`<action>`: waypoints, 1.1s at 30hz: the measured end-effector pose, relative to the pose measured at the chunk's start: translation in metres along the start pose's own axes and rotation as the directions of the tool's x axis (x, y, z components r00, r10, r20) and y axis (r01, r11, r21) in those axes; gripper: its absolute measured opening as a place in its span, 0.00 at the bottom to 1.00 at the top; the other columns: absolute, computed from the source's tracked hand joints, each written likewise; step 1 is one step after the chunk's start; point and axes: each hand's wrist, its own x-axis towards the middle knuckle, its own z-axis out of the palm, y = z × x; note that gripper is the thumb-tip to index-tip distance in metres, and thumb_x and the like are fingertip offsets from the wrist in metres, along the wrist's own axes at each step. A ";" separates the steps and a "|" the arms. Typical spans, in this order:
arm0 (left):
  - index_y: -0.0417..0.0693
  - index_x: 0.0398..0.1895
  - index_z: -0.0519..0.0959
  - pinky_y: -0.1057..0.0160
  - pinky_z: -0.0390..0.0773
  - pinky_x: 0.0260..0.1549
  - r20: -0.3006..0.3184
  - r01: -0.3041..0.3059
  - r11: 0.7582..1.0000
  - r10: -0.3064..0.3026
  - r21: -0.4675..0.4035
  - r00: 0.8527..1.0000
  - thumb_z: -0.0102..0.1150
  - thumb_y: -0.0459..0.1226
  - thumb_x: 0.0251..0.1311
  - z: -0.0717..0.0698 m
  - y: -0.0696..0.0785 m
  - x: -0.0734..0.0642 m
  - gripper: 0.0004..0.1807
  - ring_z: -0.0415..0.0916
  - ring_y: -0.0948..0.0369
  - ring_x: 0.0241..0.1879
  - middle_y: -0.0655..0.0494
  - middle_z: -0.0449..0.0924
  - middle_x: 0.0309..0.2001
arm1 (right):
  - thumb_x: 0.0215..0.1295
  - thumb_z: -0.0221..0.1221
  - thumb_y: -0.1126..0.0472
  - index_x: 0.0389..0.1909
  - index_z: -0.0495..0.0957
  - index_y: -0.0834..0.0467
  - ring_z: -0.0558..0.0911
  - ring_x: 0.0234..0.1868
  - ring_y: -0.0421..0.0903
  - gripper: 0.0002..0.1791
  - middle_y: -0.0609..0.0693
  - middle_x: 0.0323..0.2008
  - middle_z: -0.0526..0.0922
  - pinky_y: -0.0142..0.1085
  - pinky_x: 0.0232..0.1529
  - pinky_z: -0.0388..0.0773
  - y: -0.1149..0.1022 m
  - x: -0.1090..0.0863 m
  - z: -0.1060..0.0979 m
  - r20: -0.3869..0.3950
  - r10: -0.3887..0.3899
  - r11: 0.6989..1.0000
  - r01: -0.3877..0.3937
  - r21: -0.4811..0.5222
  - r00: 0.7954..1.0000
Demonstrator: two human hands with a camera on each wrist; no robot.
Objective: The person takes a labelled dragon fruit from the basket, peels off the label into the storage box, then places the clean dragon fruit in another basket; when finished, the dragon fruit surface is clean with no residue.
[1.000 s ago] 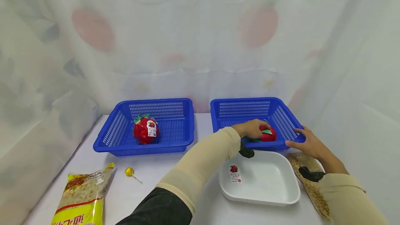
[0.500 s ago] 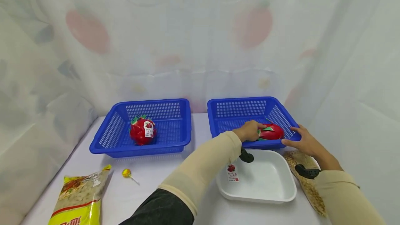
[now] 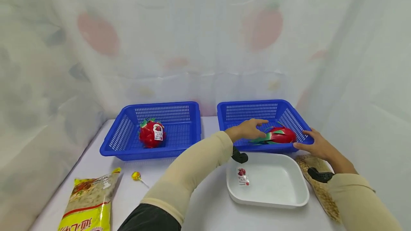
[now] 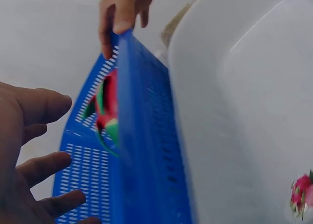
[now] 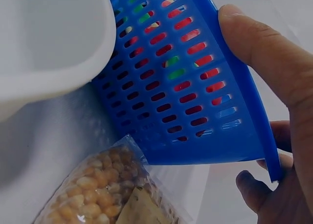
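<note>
A red dragon fruit (image 3: 282, 135) with green leaf tips lies on its side in the right blue basket (image 3: 250, 105). My left hand (image 3: 246, 129) is over that basket, left of the fruit, its fingers spread and holding nothing. In the left wrist view the left hand (image 4: 34, 150) is apart from the basket wall (image 4: 151, 121). My right hand (image 3: 319, 147) grips the basket's right front corner. The right wrist view shows the thumb (image 5: 264, 45) on the rim and fingers beneath it. Through the slots red and green patches of the fruit show.
The left blue basket (image 3: 179, 149) holds another dragon fruit (image 3: 149, 135) with a white label. A white tray (image 3: 273, 184) with a dragon fruit sticker stands in front of the right basket. A bag of corn kernels (image 3: 324, 191), a lollipop (image 3: 136, 176) and a yellow food bag (image 3: 90, 202) lie around.
The dragon fruit in the right basket has shifted right and lies stretched out. My left hand has let go of it and drawn back to the left. The right hand stays on the rim.
</note>
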 end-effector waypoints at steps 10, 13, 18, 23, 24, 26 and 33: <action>0.65 0.72 0.63 0.50 0.66 0.60 -0.050 -0.094 0.995 0.093 -0.024 0.994 0.65 0.43 0.60 -0.037 0.012 -0.035 0.37 0.56 0.58 0.69 0.60 0.62 0.69 | 0.60 0.61 0.39 0.69 0.46 0.77 0.53 0.58 0.83 0.56 0.81 0.66 0.40 0.70 0.46 0.65 0.010 -0.001 -0.003 0.019 0.028 1.000 -0.028 -0.014 0.999; 0.64 0.73 0.62 0.49 0.63 0.61 -0.056 -0.125 0.992 0.127 0.031 0.990 0.64 0.45 0.60 -0.049 0.016 -0.047 0.37 0.53 0.57 0.70 0.60 0.59 0.71 | 0.60 0.60 0.39 0.69 0.45 0.77 0.54 0.58 0.83 0.56 0.81 0.65 0.40 0.70 0.46 0.66 0.012 0.001 -0.005 0.025 0.029 0.999 -0.029 -0.017 0.999; 0.62 0.74 0.60 0.48 0.60 0.63 -0.073 -0.160 0.983 0.167 0.094 0.983 0.63 0.46 0.61 -0.074 0.023 -0.072 0.37 0.50 0.57 0.71 0.58 0.56 0.72 | 0.61 0.60 0.39 0.69 0.44 0.77 0.53 0.58 0.83 0.56 0.81 0.65 0.38 0.70 0.46 0.65 0.014 0.003 -0.009 0.038 0.030 0.999 -0.029 -0.024 0.999; 0.62 0.74 0.60 0.49 0.59 0.63 -0.104 -0.197 0.974 0.209 0.114 0.972 0.62 0.46 0.61 -0.100 0.026 -0.098 0.37 0.50 0.59 0.71 0.58 0.55 0.73 | 0.61 0.59 0.38 0.69 0.44 0.77 0.51 0.58 0.84 0.56 0.82 0.65 0.37 0.72 0.46 0.63 0.013 0.002 -0.012 0.041 0.028 0.999 -0.027 -0.032 0.999; 0.61 0.74 0.60 0.50 0.59 0.63 -0.110 -0.210 0.971 0.223 0.117 0.969 0.62 0.46 0.61 -0.104 0.025 -0.102 0.37 0.50 0.59 0.71 0.58 0.56 0.72 | 0.61 0.59 0.38 0.69 0.44 0.77 0.51 0.57 0.84 0.56 0.82 0.65 0.37 0.72 0.45 0.63 0.013 0.001 -0.012 0.043 0.028 0.999 -0.027 -0.029 0.999; 0.61 0.74 0.60 0.50 0.59 0.63 -0.123 -0.216 0.969 0.230 0.119 0.965 0.63 0.46 0.61 -0.112 0.024 -0.113 0.37 0.50 0.60 0.70 0.60 0.56 0.72 | 0.61 0.58 0.39 0.69 0.44 0.78 0.50 0.57 0.85 0.56 0.82 0.65 0.36 0.73 0.45 0.63 0.013 0.000 -0.013 0.047 0.025 0.999 -0.024 -0.027 0.999; 0.66 0.72 0.62 0.47 0.58 0.63 -0.208 -0.147 0.979 0.175 0.143 0.962 0.62 0.48 0.61 -0.132 0.011 -0.149 0.36 0.49 0.61 0.71 0.64 0.55 0.72 | 0.61 0.59 0.39 0.67 0.44 0.79 0.51 0.56 0.85 0.56 0.83 0.64 0.37 0.72 0.43 0.64 0.018 0.000 -0.016 0.058 0.008 0.999 -0.006 -0.038 0.998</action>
